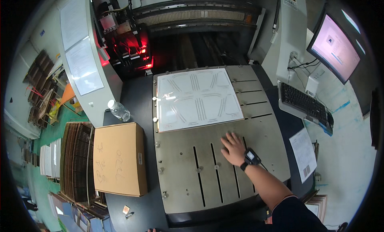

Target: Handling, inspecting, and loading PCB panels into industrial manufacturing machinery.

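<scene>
My right hand [234, 150] lies with fingers spread on a grey slotted metal plate [180, 160], just below a white rectangular panel [186, 93], and holds nothing. The panel carries rows of thin dark line patterns and lies flat on the plate's far half. Small round pegs stand along the plate's left edge. A dark device is strapped to my right wrist. Of my left hand [152, 230], only fingertips show at the lower edge; the rest is out of view.
Left of the plate are a cardboard box [118, 160] and a clear bottle [119, 111] with a white cap. A machine with red lights [132, 52] stands behind. On the right are a keyboard [304, 104], a monitor [336, 48] and a paper sheet [303, 154].
</scene>
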{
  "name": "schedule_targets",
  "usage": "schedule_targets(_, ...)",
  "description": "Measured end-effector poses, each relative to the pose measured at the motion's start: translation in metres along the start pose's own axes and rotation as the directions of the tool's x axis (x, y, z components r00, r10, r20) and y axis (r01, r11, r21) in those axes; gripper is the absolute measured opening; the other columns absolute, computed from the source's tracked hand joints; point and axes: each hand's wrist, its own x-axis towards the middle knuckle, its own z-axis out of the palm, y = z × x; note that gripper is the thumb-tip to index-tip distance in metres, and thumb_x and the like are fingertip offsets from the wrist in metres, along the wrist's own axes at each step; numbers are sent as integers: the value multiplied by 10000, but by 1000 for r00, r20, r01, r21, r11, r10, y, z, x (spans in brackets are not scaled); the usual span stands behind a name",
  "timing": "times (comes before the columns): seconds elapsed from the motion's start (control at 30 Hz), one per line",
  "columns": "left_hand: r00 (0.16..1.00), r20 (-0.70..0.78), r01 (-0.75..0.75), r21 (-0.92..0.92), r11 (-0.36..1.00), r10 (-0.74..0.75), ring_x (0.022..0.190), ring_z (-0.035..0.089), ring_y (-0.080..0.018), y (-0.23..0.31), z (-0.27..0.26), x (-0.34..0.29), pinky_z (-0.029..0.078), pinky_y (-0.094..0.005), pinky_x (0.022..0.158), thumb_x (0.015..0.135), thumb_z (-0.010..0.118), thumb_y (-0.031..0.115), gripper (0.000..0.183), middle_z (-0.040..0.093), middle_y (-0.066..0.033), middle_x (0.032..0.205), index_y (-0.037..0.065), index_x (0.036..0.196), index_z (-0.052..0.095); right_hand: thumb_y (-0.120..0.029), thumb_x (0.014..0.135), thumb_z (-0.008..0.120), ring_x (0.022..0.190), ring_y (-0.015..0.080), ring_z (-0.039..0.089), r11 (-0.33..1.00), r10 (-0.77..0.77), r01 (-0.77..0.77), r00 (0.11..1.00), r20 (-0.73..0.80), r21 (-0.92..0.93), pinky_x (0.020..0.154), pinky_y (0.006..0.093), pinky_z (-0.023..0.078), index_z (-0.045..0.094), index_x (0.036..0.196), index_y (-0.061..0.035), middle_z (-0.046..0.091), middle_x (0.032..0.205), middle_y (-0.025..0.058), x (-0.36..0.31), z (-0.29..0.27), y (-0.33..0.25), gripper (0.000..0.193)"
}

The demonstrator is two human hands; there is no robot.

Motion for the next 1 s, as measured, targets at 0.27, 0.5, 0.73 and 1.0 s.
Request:
schedule_targets(0.27, 991, -54, 112, -122, 986, -120, 1236, 299, -415, -19, 23, -21, 163, -567, 1024, 759, 535, 141, 336, 422, -193, 1230, 18, 1071, 510, -252, 777, 600, 1258, 375, 322, 986, -17, -9, 988, 154, 169, 1007, 483, 297, 522, 1214, -132, 382, 1341, 183, -142, -30, -16, 460)
schedule_targets(0.5, 982, -27, 183, -105, 977, -187, 1234, 308, -395, -22, 25, -23, 157, -555, 1028, 760, 545, 155, 311, 450, -165, 1215, 44, 1051, 537, -240, 771, 601, 1307, 363, 234, 998, 40, -51, 977, 208, 46, 1036, 488, 239, 450, 1285, -134, 298, 1402, 174, -187, -21, -19, 546)
schedule_targets(0.73, 997, -35, 58, -317, 947, -72, 1160, 410, -375, -35, 8, -32, 262, -503, 993, 742, 604, 152, 229, 544, -140, 1116, 49, 947, 599, -223, 751, 620, 1301, 381, 233, 994, 66, -88, 959, 276, 70, 1048, 441, 256, 456, 1268, -89, 279, 1404, 202, -194, -23, -10, 559)
schedule_targets(1.0, 720, 682, 290, -461, 838, 126, 860, 584, -345, -55, -75, -217, 469, -374, 755, 815, 546, 223, 229, 623, -157, 901, 56, 956, 616, -217, 754, 611, 1141, 326, 456, 969, -113, -6, 879, 464, 248, 964, 395, 368, 610, 1052, -57, 506, 1205, 177, -267, -66, -38, 339)
